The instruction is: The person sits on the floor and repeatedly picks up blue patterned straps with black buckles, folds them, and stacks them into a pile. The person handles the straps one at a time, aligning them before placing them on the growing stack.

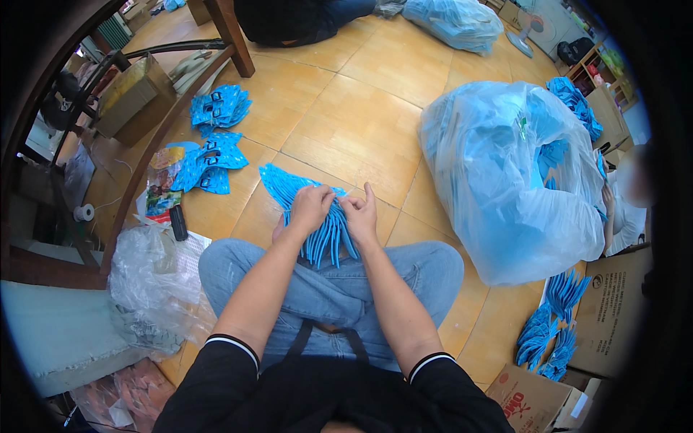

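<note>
In front of my crossed legs, a fanned bundle of flat bright-blue pieces (325,239) stands on edge, its layers spread toward me. My left hand (310,208) lies over the bundle's top with fingers closed, gripping it. Close beside it, my right hand (361,216) pinches at the bundle's upper right edge, one finger pointing up. A thin pale strand (351,192) shows between the fingertips of both hands. The exact kind of the blue pieces cannot be made out.
Similar blue bundles (214,160) lie at the left, more blue bundles (538,335) at the right. A large clear bag (498,187) of blue pieces stands right, with another person (626,216) beyond it. Cartons (613,310) and a wooden frame (170,119) flank me; crumpled plastic (148,267) lies left.
</note>
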`<state>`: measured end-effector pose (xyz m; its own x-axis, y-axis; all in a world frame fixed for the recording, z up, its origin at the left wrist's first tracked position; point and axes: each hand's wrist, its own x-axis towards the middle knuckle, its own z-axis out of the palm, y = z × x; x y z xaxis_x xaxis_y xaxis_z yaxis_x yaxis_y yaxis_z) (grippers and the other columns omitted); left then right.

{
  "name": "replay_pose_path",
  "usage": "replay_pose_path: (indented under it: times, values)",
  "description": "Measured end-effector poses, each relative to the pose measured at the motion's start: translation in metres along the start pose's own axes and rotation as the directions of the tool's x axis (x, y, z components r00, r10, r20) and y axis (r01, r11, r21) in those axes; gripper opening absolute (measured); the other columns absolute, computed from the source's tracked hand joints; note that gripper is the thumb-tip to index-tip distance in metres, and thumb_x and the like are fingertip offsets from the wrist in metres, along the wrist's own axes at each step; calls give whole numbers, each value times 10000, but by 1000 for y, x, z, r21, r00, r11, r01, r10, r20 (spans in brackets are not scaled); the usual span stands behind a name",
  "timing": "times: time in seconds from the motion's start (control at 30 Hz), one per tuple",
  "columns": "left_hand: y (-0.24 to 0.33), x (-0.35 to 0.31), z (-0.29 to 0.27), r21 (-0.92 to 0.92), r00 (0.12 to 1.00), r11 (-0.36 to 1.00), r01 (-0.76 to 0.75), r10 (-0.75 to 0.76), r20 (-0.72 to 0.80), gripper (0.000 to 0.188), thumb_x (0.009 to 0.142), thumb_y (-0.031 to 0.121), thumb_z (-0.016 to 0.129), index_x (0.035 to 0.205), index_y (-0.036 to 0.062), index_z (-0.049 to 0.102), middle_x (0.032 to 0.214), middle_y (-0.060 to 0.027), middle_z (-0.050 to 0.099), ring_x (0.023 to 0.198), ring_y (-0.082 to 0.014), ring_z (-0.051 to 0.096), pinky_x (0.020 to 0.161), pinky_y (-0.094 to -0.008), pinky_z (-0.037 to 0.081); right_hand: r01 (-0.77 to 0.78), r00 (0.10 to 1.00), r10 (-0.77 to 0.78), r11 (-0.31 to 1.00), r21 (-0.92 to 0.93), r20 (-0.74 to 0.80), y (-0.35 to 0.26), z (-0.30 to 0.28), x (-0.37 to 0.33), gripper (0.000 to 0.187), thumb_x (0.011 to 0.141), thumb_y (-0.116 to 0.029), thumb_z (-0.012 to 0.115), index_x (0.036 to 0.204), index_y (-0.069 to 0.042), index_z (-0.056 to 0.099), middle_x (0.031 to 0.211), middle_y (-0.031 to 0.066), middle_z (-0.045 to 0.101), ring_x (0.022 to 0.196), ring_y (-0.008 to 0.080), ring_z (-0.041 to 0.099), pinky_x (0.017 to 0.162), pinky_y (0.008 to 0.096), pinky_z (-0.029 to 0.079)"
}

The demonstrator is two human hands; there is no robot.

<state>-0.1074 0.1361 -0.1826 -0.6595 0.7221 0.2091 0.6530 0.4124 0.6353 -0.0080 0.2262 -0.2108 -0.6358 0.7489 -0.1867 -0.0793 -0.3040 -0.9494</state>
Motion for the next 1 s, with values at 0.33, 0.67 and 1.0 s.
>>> replay_pose_path:
  times: [0.33, 0.67, 1.0]
  values:
    - [5, 3, -10, -114, 980, 974, 196, -189, 68, 196, 877, 204, 616, 946, 49, 713, 840, -161, 695, 744, -302, 673, 663, -376, 510, 86, 973, -34, 971, -223, 228, 6, -4, 13, 209, 901, -73, 649, 1073, 34, 599, 919, 83, 665, 789, 97, 613, 712, 216, 504]
    - [6, 3, -19, -66, 974, 989, 133, -118, 194, 210, 865, 231, 626, 948, 66, 728, 840, -165, 693, 771, -312, 677, 684, -390, 513, 37, 977, 0, 985, -169, 213, 1, -3, 18, 188, 907, -97, 644, 1052, 21, 629, 917, 83, 675, 849, 119, 637, 734, 231, 516]
    - [4, 4, -11, -47, 992, 995, 92, -87, 95, 238, 880, 261, 611, 891, 49, 717, 806, -176, 679, 748, -334, 665, 677, -421, 503, -5, 982, 37, 985, -174, 183, 15, -2, 25, 253, 923, -153, 623, 1097, 29, 652, 980, 104, 687, 874, 123, 650, 778, 250, 515]
